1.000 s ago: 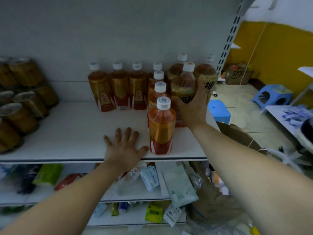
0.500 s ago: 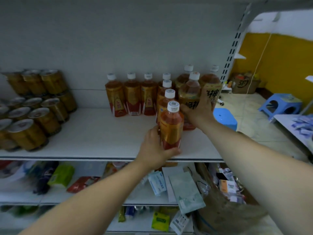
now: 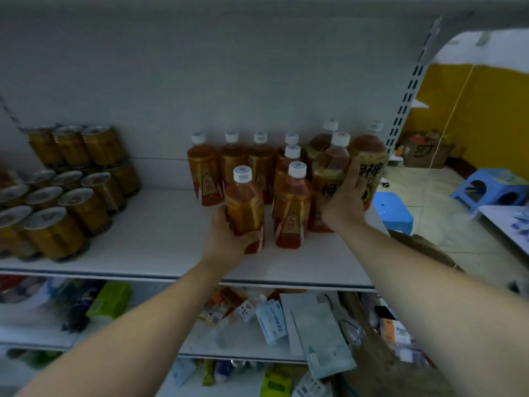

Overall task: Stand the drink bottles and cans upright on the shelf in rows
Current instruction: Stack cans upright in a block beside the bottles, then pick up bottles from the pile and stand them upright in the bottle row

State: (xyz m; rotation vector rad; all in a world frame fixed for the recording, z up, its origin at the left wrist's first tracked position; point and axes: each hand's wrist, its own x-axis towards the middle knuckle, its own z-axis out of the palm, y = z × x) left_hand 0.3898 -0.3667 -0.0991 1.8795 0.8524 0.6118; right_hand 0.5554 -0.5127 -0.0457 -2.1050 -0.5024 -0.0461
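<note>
Front bottle (image 3: 244,206) upright in grip of left hand (image 3: 227,242), large bottle (image 3: 329,173) in right hand (image 3: 345,199).

On white metal shelf board (image 3: 143,253): 7 small amber plastic bottles w/ white caps (image 3: 204,173), plus 3 bigger amber bottles w/ black-lettered labels (image 3: 369,156) at its right end. Gold cans w/ silver tops (image 3: 54,239) at its left end: at least 12, exact no. unclear. Right of shelf board: 2 blue plastic stools (image 3: 486,187).

Cans (image 3: 57,233) stacked left on the shelf (image 3: 160,245) — tea bottles (image 3: 232,164) rowed right, a lone bottle (image 3: 244,206) before them, larger bottles (image 3: 329,170) rightmost.
</note>
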